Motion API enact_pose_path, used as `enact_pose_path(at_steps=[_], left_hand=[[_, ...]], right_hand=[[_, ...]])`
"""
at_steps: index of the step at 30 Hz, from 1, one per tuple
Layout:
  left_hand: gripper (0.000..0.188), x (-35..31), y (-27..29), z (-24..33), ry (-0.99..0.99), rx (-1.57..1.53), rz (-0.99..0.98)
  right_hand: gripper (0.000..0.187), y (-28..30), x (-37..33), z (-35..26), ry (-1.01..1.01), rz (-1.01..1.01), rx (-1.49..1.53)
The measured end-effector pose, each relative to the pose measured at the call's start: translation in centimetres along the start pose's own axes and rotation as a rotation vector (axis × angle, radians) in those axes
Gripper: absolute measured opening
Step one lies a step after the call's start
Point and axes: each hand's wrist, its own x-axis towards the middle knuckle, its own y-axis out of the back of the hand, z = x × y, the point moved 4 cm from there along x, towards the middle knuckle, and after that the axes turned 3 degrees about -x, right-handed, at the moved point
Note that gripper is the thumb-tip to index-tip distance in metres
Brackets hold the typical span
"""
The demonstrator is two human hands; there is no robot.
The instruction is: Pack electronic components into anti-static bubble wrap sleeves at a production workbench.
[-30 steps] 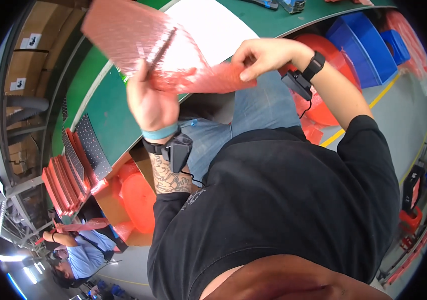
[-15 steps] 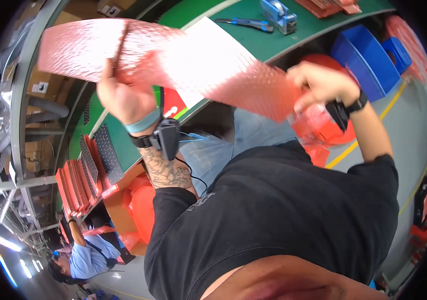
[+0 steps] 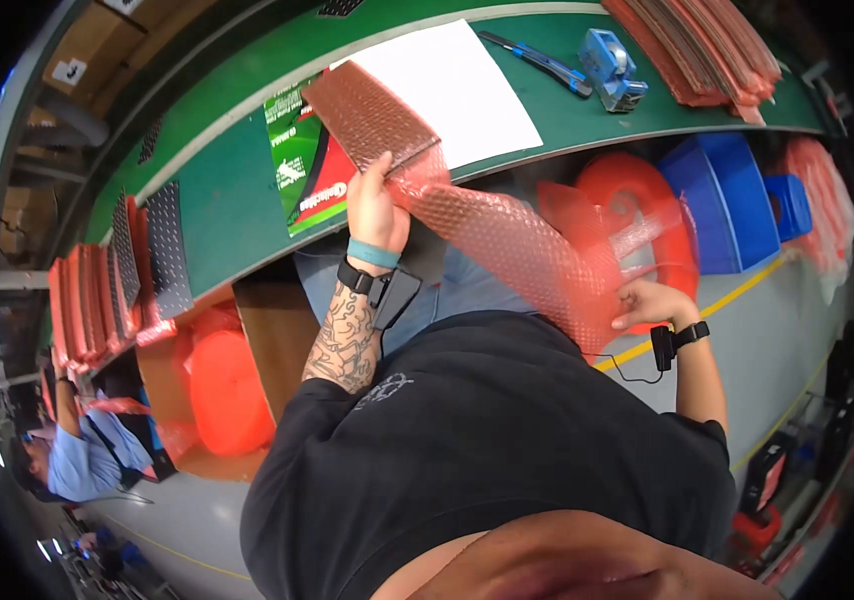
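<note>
Left-hand grip: left hand (image 3: 377, 212) closed on the near end of the wrapped panel (image 3: 372, 115), thumb on top; underside fingers hidden.
Right-hand grip: right hand (image 3: 659, 303) pinching the loose end of the bubble-wrap strip (image 3: 517, 250), fingers nearly together.
Green workbench (image 3: 225, 205): far side, beyond the person.
Strip position: from panel to right hand, across the bench's near edge.
Strip handling: judged light, soft, slippery; spread pinch at its end advised.
Panel position: over the white sheet's (image 3: 457, 100) left part.
Panel handling: judged light, fairly stiff; hold by edges.

Head cam (L fisheye), facing down, v. nr torso (image 3: 487, 430)
</note>
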Motion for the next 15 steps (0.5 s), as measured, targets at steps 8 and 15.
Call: enact_pose_path(at_steps=[8, 15], left_hand=[[0.031, -4.4, 0.6, -0.7, 0.285, -0.133, 0.019], [0.032, -4.6, 0.4, -0.4, 0.318, -0.2, -0.003]], right_hand=[[0.038, 2.6, 7.6, -22.9, 0.355, 0.159, 0.302], [0.046, -4.7, 17.5, -27.5, 0.358, 0.11, 0.356]])
